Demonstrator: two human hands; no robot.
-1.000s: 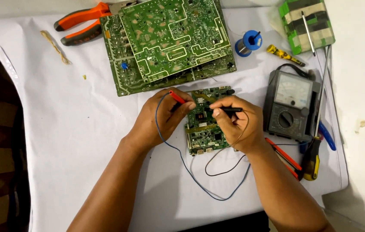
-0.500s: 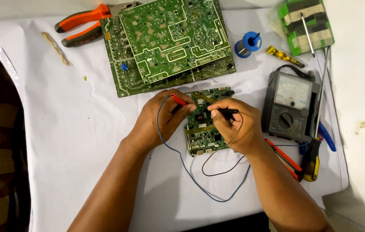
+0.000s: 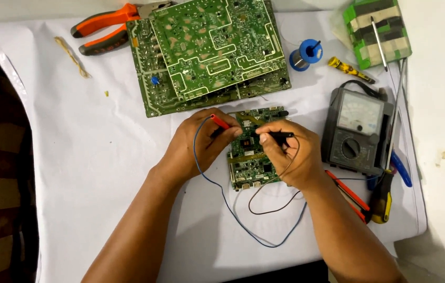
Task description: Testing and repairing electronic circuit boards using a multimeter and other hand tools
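A small green circuit board lies on the white sheet in the middle of the table. My left hand grips a red test probe whose tip points down at the board's left edge. My right hand pinches a black test probe over the board's upper part. A blue lead and a black lead loop below the board toward the grey analogue multimeter on the right.
Two large green circuit boards are stacked at the back. Orange-handled pliers lie at the back left, a blue solder spool and a yellow screwdriver at the back right. More hand tools lie beside the meter.
Both hands stay on the small board; the probe tips have shifted only slightly and the black lead's loop has moved a little.
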